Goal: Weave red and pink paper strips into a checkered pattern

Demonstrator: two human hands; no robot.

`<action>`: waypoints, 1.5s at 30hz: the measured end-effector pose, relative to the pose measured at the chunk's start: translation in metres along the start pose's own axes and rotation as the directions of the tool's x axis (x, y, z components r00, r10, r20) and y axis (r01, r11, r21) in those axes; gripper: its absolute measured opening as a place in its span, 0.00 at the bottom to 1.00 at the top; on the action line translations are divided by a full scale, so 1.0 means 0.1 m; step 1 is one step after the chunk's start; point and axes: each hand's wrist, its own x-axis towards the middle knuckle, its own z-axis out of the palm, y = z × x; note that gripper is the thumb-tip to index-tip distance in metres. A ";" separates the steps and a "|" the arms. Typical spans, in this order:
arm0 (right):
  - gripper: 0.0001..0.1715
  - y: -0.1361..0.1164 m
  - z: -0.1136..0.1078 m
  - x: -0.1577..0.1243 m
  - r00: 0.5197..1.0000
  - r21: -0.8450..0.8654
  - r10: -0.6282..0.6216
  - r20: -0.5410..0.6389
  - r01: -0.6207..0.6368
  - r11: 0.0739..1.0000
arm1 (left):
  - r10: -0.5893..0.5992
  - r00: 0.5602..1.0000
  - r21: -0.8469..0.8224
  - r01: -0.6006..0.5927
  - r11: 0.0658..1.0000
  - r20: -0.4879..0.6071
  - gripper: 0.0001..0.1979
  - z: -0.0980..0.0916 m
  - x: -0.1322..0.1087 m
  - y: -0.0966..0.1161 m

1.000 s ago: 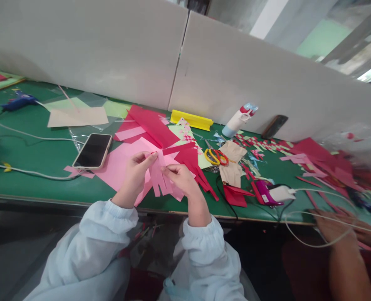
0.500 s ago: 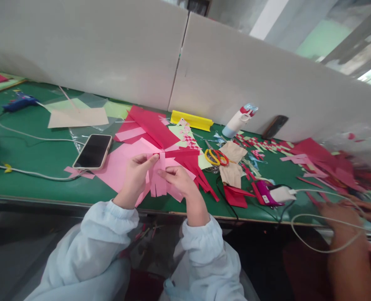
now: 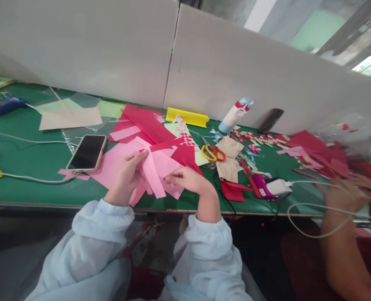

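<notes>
Between thumb and fingers, my left hand (image 3: 126,174) pinches a bundle of pink paper strips (image 3: 155,174); their loose ends hang down toward the table's front edge. A red paper strip (image 3: 166,144) crosses at the top of the bundle and sticks out to the right. My right hand (image 3: 191,180) is apart from the strips, just to their right, over pink paper. Its thumb and fingertips are pressed together, and whatever they may hold is hidden. Under and behind the hands lie pink paper sheets (image 3: 107,161) and red paper sheets (image 3: 151,125).
A phone (image 3: 87,152) lies left on the green table (image 3: 25,167). Scissors (image 3: 213,153), a purple power socket (image 3: 259,187) with cables, a bottle (image 3: 234,118) and a yellow folded piece (image 3: 187,117) stand or lie around. A glue gun (image 3: 9,105) is far left. A co-worker's hands (image 3: 345,194) are at right.
My right hand has come away from the pink strips and moved right. The strips in my left hand now slant down to the right. The view has shifted slightly.
</notes>
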 end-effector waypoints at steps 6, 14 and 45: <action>0.21 0.16 -0.39 -0.25 0.850 -0.319 0.177 -0.496 -0.368 0.874 | -0.083 0.996 0.357 0.066 0.932 0.031 0.17 -0.10 0.04 -0.10; 0.14 0.35 -0.42 -0.24 0.680 -0.338 0.272 -0.681 -0.621 0.707 | 0.114 0.994 0.801 -0.073 0.594 0.007 0.07 -0.10 0.13 -0.27; 0.08 -0.16 -0.19 -0.83 0.960 -0.160 0.044 -0.275 -0.091 0.983 | -0.014 0.917 0.748 -0.316 0.584 0.398 0.15 -0.24 -0.71 -0.19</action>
